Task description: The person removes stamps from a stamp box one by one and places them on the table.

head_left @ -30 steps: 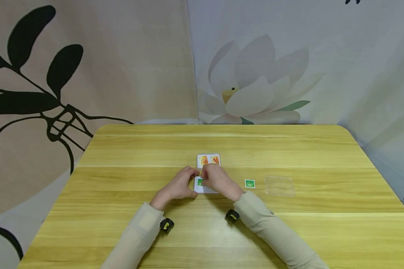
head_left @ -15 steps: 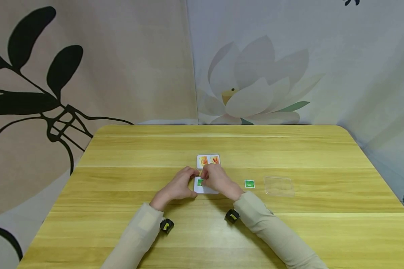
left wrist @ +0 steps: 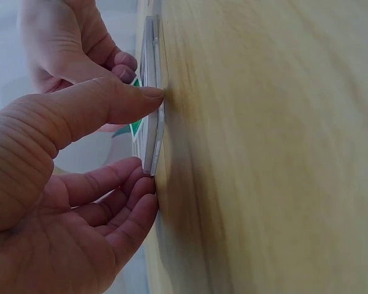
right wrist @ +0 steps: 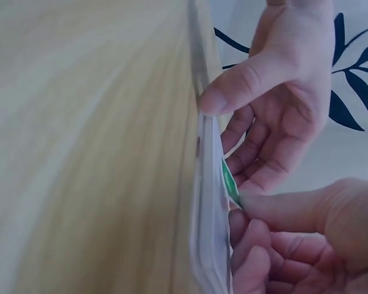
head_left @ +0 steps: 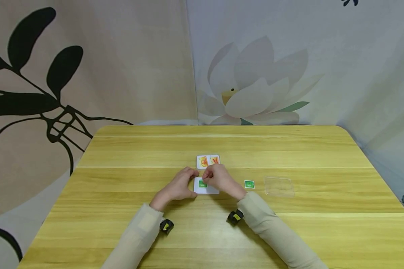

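A flat white rectangular board in a clear casing (head_left: 209, 191) lies on the table in front of the person. My left hand (head_left: 178, 185) steadies it by its left side, the thumb (left wrist: 119, 103) at the near edge and fingertips at the far one. With thumb and fingers, my right hand (head_left: 222, 181) pinches a small square green card with a white border (head_left: 202, 184) by its right side. In the right wrist view this green card (right wrist: 229, 179) tilts up from the board's face, one edge close against it.
Behind the board lies a white rectangular piece (head_left: 203, 161) bearing two orange pictures. Another green card (head_left: 249, 184) rests to the right, with a clear plastic lid (head_left: 278, 186) beyond it. The wooden table (head_left: 148, 145) ends at a fabric backdrop (head_left: 148, 67).
The pinched green card has shifted slightly to the right over the white board and lifted at one side, my right hand moving with it. My left hand stays put.
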{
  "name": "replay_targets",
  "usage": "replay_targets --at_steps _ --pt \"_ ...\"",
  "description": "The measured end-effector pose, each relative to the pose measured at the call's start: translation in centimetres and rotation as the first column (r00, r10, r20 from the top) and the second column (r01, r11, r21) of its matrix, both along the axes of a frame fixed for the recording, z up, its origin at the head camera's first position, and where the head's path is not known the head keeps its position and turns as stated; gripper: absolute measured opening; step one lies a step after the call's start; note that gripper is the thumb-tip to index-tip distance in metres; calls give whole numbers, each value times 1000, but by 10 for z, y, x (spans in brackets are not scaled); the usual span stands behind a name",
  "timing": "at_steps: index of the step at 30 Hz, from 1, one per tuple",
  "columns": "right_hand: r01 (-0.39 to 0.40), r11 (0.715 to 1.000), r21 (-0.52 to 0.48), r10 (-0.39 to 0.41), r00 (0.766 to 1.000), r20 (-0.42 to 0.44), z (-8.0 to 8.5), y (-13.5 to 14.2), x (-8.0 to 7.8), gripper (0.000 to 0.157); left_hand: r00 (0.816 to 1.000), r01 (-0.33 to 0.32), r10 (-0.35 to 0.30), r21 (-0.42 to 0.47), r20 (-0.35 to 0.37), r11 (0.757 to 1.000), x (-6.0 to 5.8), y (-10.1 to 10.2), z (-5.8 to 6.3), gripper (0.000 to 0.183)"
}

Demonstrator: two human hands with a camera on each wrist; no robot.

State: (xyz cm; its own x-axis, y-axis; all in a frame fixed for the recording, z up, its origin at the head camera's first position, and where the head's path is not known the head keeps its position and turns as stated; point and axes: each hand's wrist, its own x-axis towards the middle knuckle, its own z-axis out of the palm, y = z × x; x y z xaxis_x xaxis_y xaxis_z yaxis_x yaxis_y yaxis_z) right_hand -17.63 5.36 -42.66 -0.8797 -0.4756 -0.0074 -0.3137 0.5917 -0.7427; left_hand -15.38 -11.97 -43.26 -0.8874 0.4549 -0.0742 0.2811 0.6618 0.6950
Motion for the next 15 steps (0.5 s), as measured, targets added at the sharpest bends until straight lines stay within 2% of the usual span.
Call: replay_targets --at_steps 10,15 --pt "28 999 -41 -27 999 43 0 12 -1 5 1000 11 -11 3 -14 1000 0 0 0 58" --pt "51 998 -49 -46 995 86 2 19 -1 5 1000 -6 6 3 -1 1000 0 1 0 59"
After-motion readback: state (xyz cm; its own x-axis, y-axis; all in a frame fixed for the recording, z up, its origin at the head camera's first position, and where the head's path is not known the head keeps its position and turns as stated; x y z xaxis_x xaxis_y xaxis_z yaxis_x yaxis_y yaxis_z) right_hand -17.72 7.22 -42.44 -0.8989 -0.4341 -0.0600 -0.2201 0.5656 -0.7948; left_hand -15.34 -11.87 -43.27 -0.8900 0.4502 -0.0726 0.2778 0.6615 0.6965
